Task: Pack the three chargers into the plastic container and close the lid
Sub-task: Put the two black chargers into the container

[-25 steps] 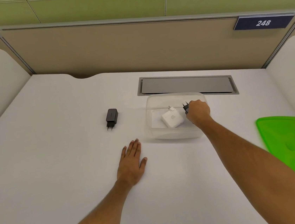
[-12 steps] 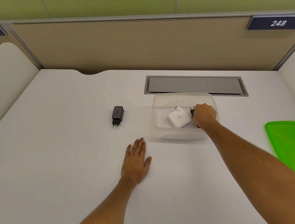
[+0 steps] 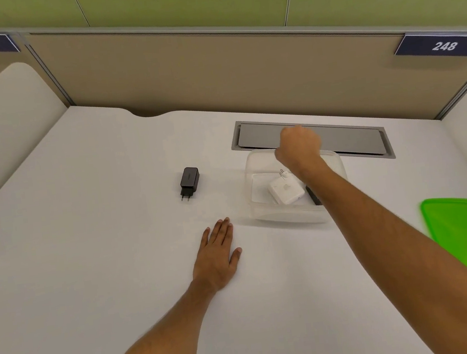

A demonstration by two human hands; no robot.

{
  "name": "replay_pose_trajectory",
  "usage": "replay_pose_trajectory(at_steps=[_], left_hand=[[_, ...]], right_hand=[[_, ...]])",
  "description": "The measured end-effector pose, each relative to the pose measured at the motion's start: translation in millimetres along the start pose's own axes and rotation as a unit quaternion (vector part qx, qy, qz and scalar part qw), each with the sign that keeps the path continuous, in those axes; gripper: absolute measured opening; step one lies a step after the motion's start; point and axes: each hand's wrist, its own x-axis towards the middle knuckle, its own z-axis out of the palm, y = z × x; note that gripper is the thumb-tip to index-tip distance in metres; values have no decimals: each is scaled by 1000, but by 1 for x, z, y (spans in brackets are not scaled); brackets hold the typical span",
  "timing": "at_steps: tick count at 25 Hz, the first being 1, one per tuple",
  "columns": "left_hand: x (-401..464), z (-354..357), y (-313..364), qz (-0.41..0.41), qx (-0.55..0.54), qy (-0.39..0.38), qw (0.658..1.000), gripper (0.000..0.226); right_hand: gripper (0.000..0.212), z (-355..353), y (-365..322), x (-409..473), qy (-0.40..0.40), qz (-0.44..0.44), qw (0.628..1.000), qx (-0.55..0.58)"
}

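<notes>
While the right hand (image 3: 298, 146) has lifted clear of the plastic container (image 3: 255, 171), desk (image 3: 86, 222) layout otherwise matches a second ago. Green lid (image 3: 466, 237) lies flat at 4 o'clock from container, well apart, still off. Container sits at roughly 1 o'clock from the left hand (image 3: 216, 254); white charger (image 3: 286, 189) lies inside it, and the black charger (image 3: 313, 195) held half a second ago now lies just beside the white one at its 3 o'clock, mostly hidden by the forearm. Right hand hovers over container's far rim at 12 o'clock, fingers curled under, seemingly holding nothing; cannot tell exactly. Left hand flat on desk, fingers pressed together, thumb out. Second black charger (image 3: 188, 182) remains on desk at 9 o'clock of container, apart. Judgement: two of three packed; last charger next, then lid.
</notes>
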Motion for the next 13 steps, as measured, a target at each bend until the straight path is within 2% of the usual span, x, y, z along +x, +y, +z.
replay_pose_trajectory(at_steps=[3, 7, 13], left_hand=[[0, 0, 0, -2, 3, -2, 1000, 66], [1, -1, 1, -5, -2, -4, 1000, 66], [1, -2, 2, -7, -8, -1, 1000, 65]], right_hand=[[13, -8, -40, -2, 28, -67, 997, 31], [9, 6, -87, -13, 8, -168, 986, 17], [25, 42, -134, -25, -89, -274, 958, 1]])
